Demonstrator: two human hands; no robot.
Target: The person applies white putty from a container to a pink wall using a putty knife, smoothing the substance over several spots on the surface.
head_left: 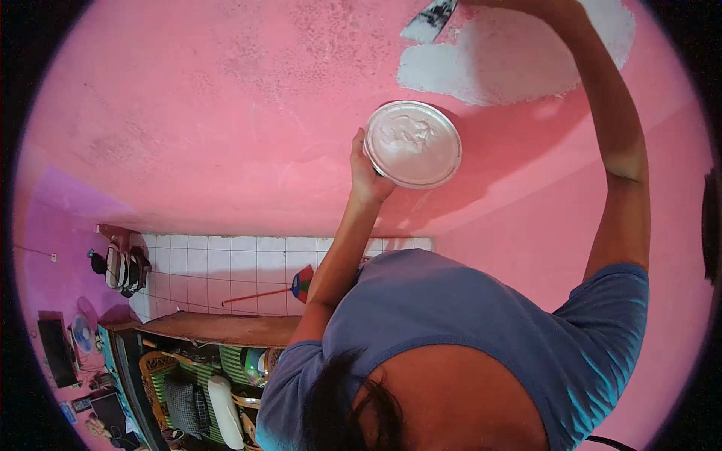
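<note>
At far left, a purple wall point(56, 225) borders a dark flat screen point(56, 353) and a small round blue fan point(82, 335). Beside them, below a brown wooden board point(226, 326), a grey checked cushion point(184, 406) and a long white bolster point(224, 412) rest on green-striped seating. A red-handled broom with a multicoloured head point(301, 284) lies across the white tiled floor point(233, 259). At centre, my left hand point(368, 177) supports a round white tub point(449, 161) by its side, my grip closed against the rim, with smooth whitish paste filling it nearly to the edge. The tub sits just in front of a stained pink wall point(226, 113). Above it, a flat metal scraper point(431, 22), its blade marked with dark smears, extends from my right hand point(481, 2); that grip holds the tool, though the upper edge crops most of my fingers. I cannot tell whether the blade touches the wall. Rightward spreads an uneven white patch point(526, 64), framed by my raised, bent right arm.
</note>
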